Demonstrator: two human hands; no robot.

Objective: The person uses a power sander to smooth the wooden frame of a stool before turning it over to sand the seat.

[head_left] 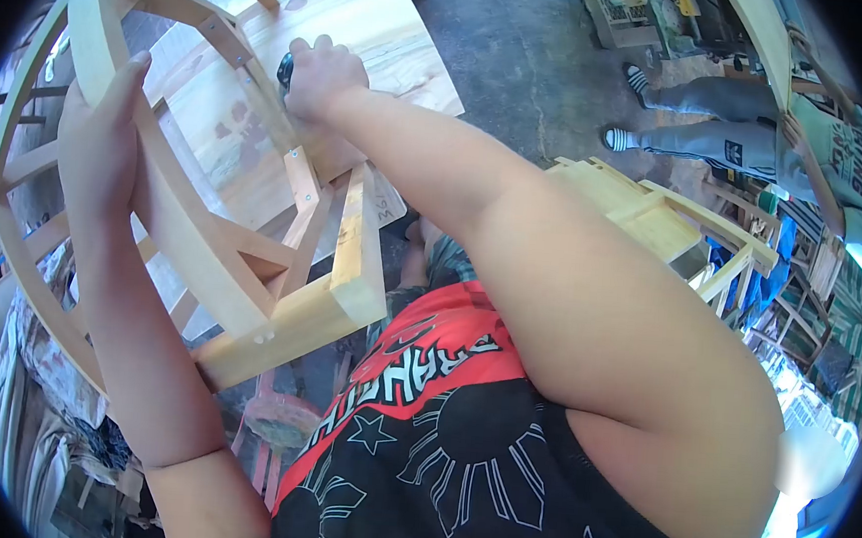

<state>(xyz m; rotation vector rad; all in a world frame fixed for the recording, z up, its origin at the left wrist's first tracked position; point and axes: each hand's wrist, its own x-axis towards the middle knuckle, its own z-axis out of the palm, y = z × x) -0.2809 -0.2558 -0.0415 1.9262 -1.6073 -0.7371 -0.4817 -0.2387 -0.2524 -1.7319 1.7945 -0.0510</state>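
Note:
A curved frame of pale wood point(181, 202) stands tilted at the left, with screws in its joints. My left hand point(103, 136) is wrapped round one of its upright curved pieces, the thumb pointing up. Above the inner part of the frame, my right hand point(324, 77) is closed round a small dark tool point(285, 70), of which only a rounded end shows; the rest is hidden by the hand. Beneath and behind the frame lies a flat wooden board point(397, 47) with dark stains.
At the upper right a person point(723, 99) in striped slippers holds a long pale wooden piece point(767, 38). Another wooden frame point(654, 220) stands right of centre. Below the frame is a round stool point(281, 416). Cloths point(28, 391) hang at the lower left.

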